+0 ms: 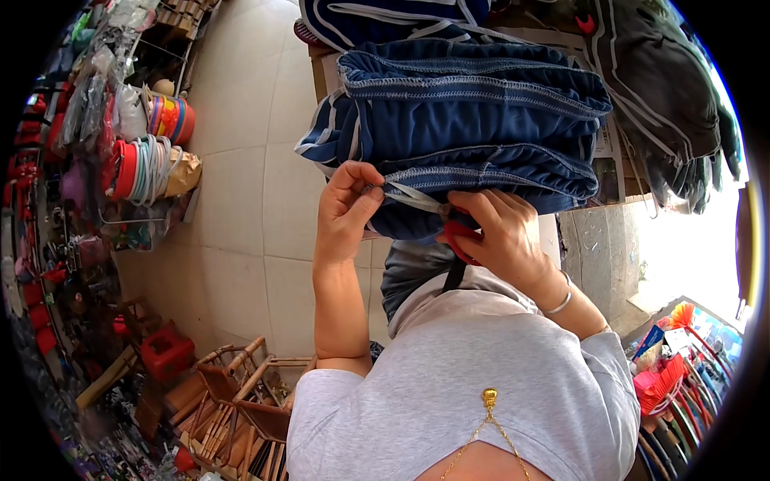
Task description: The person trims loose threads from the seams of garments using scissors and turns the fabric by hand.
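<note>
Folded blue garments (481,120) with white overlock stitching lie stacked at the table's near edge. My left hand (347,207) pinches something thin, at the left end of the nearest waistband; the item between thumb and finger is too small to name. Red-handled scissors (462,240) sit in my right hand (499,232), against the front of the stack. Their blades point left along a pale strip (413,195), next to the blue cloth. Whether the blades touch the strip is hard to tell.
Dark grey garments (658,88) with white piping hang over the table's right side. More navy cloth (393,18) lies at the back. Shelves with colourful goods and a red basin (123,170) stand left. Wooden chairs (241,393) are at lower left, red brushes (662,383) at lower right.
</note>
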`<action>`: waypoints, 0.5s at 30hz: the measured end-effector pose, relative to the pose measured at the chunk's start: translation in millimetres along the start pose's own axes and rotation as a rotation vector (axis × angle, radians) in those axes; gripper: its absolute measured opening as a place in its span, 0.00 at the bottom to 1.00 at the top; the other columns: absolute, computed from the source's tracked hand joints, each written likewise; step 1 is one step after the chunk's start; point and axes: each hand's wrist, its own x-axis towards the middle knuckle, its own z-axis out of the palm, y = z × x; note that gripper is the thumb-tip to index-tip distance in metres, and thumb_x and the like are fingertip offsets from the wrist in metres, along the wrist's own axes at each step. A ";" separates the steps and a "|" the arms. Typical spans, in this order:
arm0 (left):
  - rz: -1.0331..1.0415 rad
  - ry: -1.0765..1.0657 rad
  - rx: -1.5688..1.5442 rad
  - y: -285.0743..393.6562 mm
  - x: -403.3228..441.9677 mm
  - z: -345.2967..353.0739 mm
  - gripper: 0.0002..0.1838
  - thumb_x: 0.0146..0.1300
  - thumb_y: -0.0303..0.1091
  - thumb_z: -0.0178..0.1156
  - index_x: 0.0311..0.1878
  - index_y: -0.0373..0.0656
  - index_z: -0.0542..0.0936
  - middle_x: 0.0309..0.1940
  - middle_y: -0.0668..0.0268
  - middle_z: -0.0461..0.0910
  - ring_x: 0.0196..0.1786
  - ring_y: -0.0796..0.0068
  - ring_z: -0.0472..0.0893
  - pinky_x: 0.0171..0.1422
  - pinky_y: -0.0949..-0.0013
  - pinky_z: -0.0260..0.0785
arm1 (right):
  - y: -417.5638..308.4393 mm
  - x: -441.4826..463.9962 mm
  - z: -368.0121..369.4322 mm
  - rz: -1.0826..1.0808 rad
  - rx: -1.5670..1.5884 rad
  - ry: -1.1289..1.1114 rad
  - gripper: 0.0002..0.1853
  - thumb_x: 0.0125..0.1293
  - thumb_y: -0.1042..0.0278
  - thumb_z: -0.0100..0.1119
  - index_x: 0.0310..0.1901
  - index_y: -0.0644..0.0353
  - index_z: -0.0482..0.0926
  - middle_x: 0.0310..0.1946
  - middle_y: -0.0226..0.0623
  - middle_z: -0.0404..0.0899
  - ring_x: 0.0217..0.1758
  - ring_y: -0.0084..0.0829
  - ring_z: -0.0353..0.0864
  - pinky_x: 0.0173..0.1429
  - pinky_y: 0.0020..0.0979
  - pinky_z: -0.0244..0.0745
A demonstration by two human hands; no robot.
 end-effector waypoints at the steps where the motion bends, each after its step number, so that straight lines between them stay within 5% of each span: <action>1: 0.001 -0.004 -0.003 0.3 -0.2 0.0 0.09 0.62 0.19 0.55 0.45 0.39 0.75 0.35 0.74 0.73 0.33 0.92 0.68 0.37 0.87 0.58 | 0.1 -1.3 -0.6 0.007 0.005 -0.003 0.23 0.43 0.65 0.73 0.43 0.55 0.77 0.28 0.32 0.79 0.29 0.32 0.81 0.33 0.31 0.76; 15: -0.005 -0.009 -0.004 -1.4 0.0 -3.1 0.09 0.62 0.18 0.55 0.44 0.40 0.75 0.35 0.75 0.73 0.35 0.92 0.69 0.40 0.87 0.60 | 5.6 -7.6 -14.7 0.042 -0.063 -0.003 0.24 0.44 0.59 0.74 0.44 0.55 0.77 0.28 0.31 0.78 0.30 0.32 0.80 0.35 0.31 0.75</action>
